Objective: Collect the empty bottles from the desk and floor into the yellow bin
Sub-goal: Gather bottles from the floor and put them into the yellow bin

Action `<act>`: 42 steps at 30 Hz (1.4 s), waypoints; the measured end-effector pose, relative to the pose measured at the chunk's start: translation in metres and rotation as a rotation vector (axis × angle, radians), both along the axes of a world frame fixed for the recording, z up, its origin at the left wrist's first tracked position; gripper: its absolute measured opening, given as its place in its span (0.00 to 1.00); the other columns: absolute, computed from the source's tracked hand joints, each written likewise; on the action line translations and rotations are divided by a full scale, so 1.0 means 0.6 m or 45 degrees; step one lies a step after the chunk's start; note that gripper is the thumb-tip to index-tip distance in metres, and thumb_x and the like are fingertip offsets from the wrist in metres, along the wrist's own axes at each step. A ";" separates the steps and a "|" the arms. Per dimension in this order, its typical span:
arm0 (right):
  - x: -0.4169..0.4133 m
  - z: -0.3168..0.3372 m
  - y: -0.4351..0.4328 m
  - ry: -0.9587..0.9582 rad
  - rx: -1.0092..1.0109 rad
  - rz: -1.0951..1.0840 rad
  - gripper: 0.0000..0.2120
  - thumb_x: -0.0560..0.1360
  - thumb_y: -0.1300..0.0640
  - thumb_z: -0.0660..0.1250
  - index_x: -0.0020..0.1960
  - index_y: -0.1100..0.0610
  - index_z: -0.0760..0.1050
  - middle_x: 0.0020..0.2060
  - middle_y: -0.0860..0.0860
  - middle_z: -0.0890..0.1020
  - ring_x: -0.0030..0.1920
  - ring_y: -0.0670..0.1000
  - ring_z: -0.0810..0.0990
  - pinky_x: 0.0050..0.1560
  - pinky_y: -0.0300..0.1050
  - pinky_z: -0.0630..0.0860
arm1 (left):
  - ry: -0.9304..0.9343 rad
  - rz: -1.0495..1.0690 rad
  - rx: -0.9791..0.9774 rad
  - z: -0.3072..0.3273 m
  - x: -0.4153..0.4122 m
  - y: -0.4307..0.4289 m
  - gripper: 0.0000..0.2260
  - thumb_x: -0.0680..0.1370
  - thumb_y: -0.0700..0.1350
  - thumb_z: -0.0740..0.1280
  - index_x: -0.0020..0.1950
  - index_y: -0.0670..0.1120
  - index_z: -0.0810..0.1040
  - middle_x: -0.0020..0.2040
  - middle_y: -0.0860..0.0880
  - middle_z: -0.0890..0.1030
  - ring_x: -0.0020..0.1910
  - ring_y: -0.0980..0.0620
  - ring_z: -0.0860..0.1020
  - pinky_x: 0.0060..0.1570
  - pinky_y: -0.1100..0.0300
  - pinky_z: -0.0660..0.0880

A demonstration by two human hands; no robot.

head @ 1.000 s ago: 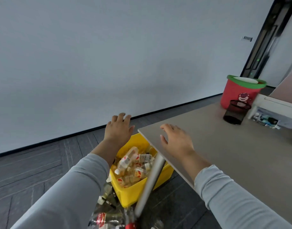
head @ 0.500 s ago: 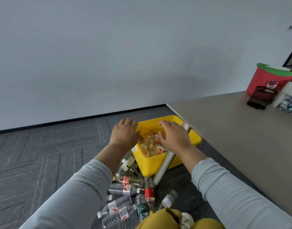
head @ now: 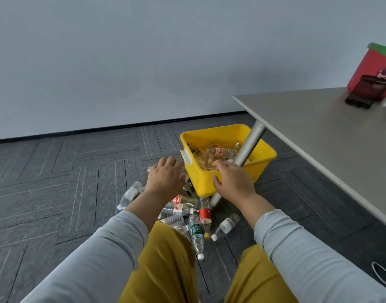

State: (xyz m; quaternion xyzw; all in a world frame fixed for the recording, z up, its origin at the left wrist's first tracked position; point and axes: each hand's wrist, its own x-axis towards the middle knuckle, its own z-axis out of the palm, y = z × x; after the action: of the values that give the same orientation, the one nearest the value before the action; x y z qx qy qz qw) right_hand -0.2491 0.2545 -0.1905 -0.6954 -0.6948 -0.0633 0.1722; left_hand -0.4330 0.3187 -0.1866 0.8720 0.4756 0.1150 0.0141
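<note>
Item: yellow bin (head: pixel 262 165), part-filled, on the floor by the desk leg (head: pixel 249 147), handy to loose bottles (head: pixel 196 231) heaped at its 6 o'clock; left hand (head: pixel 164 178) at its 8 o'clock, right hand (head: pixel 233 182) at its near rim, both slack-fingered, holding nothing, apparently poised to gather

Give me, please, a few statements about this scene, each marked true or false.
1. The yellow bin stands on the floor beside the desk leg. True.
2. The yellow bin is empty. False: it holds bottles.
3. Several bottles lie on the floor in front of the bin. True.
4. The right hand grips the red-labelled bottle. False: that bottle lies on the floor, and the right hand holds nothing.
5. The red bucket stands on the floor. False: it stands on the desk.
</note>
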 end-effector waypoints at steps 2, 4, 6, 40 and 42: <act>-0.004 -0.016 -0.004 -0.003 -0.013 -0.004 0.15 0.78 0.55 0.60 0.63 0.57 0.71 0.55 0.54 0.80 0.50 0.56 0.78 0.39 0.44 0.70 | 0.001 -0.002 -0.013 -0.016 -0.006 -0.007 0.17 0.80 0.53 0.56 0.67 0.48 0.67 0.64 0.49 0.70 0.65 0.48 0.66 0.61 0.55 0.66; -0.008 -0.035 -0.005 -0.008 -0.041 -0.003 0.15 0.78 0.54 0.60 0.63 0.57 0.71 0.56 0.54 0.80 0.49 0.56 0.78 0.38 0.42 0.66 | 0.009 0.005 -0.027 -0.036 -0.012 -0.009 0.17 0.80 0.53 0.56 0.67 0.48 0.68 0.64 0.50 0.70 0.65 0.48 0.66 0.60 0.55 0.66; -0.012 -0.059 0.001 0.004 -0.096 -0.003 0.15 0.78 0.54 0.60 0.63 0.57 0.70 0.55 0.54 0.80 0.49 0.55 0.78 0.39 0.41 0.65 | 0.010 0.026 -0.069 -0.057 -0.017 -0.005 0.17 0.80 0.53 0.55 0.66 0.48 0.68 0.64 0.49 0.70 0.65 0.48 0.66 0.60 0.55 0.67; 0.101 -0.617 0.208 0.191 -1.108 -0.238 0.18 0.77 0.54 0.60 0.65 0.56 0.65 0.59 0.56 0.76 0.56 0.60 0.76 0.48 0.51 0.72 | 0.455 -0.024 -0.740 -0.584 0.124 0.238 0.21 0.79 0.49 0.60 0.70 0.44 0.63 0.67 0.43 0.67 0.67 0.43 0.64 0.62 0.49 0.68; 0.095 -0.656 0.197 0.186 -1.191 -0.246 0.16 0.77 0.54 0.60 0.63 0.57 0.65 0.59 0.57 0.75 0.56 0.61 0.76 0.49 0.52 0.73 | 0.503 0.016 -0.794 -0.617 0.105 0.235 0.20 0.78 0.47 0.60 0.69 0.44 0.64 0.66 0.43 0.67 0.66 0.42 0.66 0.61 0.49 0.68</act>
State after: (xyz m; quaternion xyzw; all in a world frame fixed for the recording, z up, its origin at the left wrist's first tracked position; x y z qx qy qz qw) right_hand -0.1918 0.3725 -0.5840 -0.7622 -0.5670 0.2893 -0.1175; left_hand -0.3700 0.4597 -0.5571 0.8283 0.4867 -0.2059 0.1862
